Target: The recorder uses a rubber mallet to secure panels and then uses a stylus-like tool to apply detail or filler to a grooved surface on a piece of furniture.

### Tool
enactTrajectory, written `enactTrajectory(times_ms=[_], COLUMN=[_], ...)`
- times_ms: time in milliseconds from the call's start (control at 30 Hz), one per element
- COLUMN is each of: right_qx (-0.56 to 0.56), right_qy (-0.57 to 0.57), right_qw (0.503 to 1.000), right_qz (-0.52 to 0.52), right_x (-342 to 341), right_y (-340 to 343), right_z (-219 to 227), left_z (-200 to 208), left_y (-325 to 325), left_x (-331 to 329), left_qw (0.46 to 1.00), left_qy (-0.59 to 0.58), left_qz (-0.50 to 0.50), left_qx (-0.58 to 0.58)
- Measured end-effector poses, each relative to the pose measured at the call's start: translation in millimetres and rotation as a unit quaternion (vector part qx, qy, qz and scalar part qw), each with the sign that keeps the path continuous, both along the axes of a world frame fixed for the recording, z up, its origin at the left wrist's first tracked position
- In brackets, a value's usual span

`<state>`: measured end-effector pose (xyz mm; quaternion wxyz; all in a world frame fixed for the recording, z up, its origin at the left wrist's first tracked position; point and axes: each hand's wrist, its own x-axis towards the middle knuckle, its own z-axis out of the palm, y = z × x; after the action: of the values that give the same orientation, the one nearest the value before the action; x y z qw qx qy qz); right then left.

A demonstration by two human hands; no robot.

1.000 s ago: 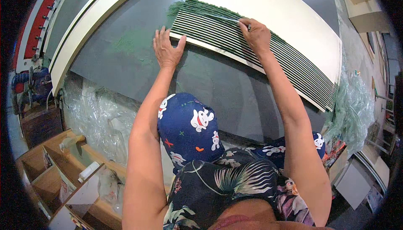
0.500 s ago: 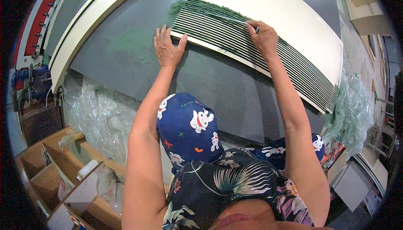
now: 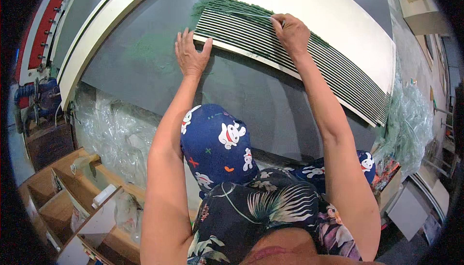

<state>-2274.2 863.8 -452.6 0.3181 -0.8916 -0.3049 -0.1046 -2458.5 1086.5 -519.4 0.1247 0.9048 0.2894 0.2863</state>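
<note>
A long white panel [image 3: 314, 4] lies aslant across a dark grey board [image 3: 232, 84]. Narrow dark and light stripes [image 3: 299, 55] run along its near side. Crumbly green material [image 3: 241, 5] covers the far stripes at the left end and spills past it. My right hand [image 3: 293, 33] is closed round a thin, pale, rod-like tool [image 3: 253, 15], which points left over the green-covered stripes. Whether its tip touches them I cannot tell. At the panel's near left corner, my left hand [image 3: 191, 55] lies with fingers spread, thumb against the edge.
A curved-looking cream edge [image 3: 104, 33] borders the board at left. Clear plastic sheeting hangs below the board [image 3: 116, 125] and bunches at the right [image 3: 411, 125]. A wooden compartment box [image 3: 63, 207] stands low at left. My knees in blue cloth [image 3: 217, 144] are close beneath.
My right hand and the tool have moved a little left and away from me. The striped panel and my left hand appear slightly further left in the view.
</note>
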Motion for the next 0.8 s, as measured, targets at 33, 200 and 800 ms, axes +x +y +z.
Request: enactTrajectory(times_ms=[33,200,800], right_qx=[0.001,-0.007,0.002], right_qy=[-0.001,0.062,0.032], right_qw=[1.000,0.998,0.999], right_qz=[0.000,-0.003,0.011], right_x=[0,-5,0], right_y=[-1,-20,-27], right_z=[1,1,-3], left_z=[-1,1,4], left_y=[0,1,-2], left_x=[0,-5,-2], left_qw=[1.000,1.000,1.000], left_qy=[-0.003,0.015,-0.010], left_qz=[-0.003,0.001,-0.003], left_qx=[0.000,0.001,-0.021])
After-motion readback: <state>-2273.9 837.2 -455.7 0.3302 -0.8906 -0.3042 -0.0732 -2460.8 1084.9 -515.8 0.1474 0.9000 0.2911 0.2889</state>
